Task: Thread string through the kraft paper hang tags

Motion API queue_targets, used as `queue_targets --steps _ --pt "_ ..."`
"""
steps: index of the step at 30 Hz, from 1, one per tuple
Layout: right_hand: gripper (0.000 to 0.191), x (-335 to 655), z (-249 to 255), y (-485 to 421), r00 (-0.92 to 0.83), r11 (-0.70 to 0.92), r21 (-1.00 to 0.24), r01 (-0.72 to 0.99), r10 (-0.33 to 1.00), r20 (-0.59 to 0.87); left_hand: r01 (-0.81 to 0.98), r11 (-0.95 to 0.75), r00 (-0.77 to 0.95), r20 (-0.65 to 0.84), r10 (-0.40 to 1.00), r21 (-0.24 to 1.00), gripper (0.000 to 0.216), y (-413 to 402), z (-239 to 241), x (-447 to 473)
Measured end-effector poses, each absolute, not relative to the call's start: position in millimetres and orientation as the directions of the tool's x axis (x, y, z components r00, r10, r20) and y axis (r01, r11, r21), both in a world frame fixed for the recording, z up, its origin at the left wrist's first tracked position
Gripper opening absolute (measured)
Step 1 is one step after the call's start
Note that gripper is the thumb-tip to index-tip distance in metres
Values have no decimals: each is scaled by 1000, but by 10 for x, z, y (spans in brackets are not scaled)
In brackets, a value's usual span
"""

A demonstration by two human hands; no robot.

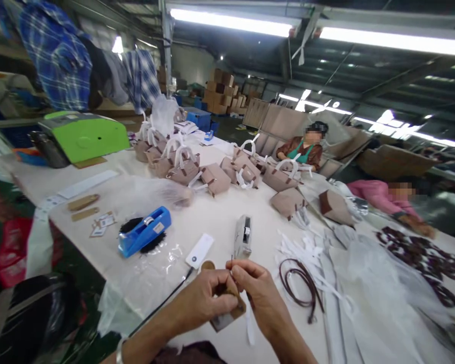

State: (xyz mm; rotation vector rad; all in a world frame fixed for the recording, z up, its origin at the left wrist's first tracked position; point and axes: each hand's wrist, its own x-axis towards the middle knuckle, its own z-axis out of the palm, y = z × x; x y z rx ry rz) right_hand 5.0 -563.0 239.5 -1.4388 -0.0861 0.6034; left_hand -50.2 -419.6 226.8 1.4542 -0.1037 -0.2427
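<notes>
My left hand (205, 298) and my right hand (260, 290) meet near the table's front edge, both pinching a small brown cardboard tag (227, 316) with a thin dark string at its top. A white paper strip (250, 328) hangs below my right hand. Just beyond the hands lie a white label (199, 251) and a grey tagging gun (243, 236). A coiled brown cord (299, 285) lies to the right of my right hand.
A blue tape dispenser (144, 230) sits left on the white table (227, 212). Several taupe handbags (216, 178) crowd the far middle, with a green machine (85, 135) at far left. Clear plastic bags (367, 283) cover the right side. Two people (305, 149) are beyond the table.
</notes>
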Motion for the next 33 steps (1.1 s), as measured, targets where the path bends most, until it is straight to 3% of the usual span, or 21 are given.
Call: queue_targets --steps 4,7,11,14,17,23,28,33 --pt "31 40 2392 -5648 883 116 -937 -329 389 -262 125 183 979 -91 -184 975 12 -4245 2305 -537" --pt "38 86 2526 -5745 917 195 -924 -328 301 -262 71 250 997 -71 -7 966 17 -4205 2355 -561" --pt "40 87 2688 -5937 936 197 -929 -313 232 -266 156 368 976 -200 84 917 24 -4147 2390 -617" --pt "39 -34 2695 -5979 938 83 -964 -254 264 -224 199 355 964 -247 97 913 25 -4144 2400 -650" --pt "32 -202 2682 -5902 951 -123 -992 -35 302 -71 190 293 973 -220 76 937 25 -4153 2420 -654" --pt "16 -375 2658 -5729 877 -404 -785 470 316 363 156 227 980 -179 85 961 28 -4125 2349 -631" --pt "13 -376 2534 -5685 790 -504 -609 612 356 499 147 204 985 -162 58 968 28 -4088 2253 -627" --pt "14 -360 2471 -5637 755 -574 -506 644 368 543 133 190 988 -145 51 973 25 -4071 2206 -640"
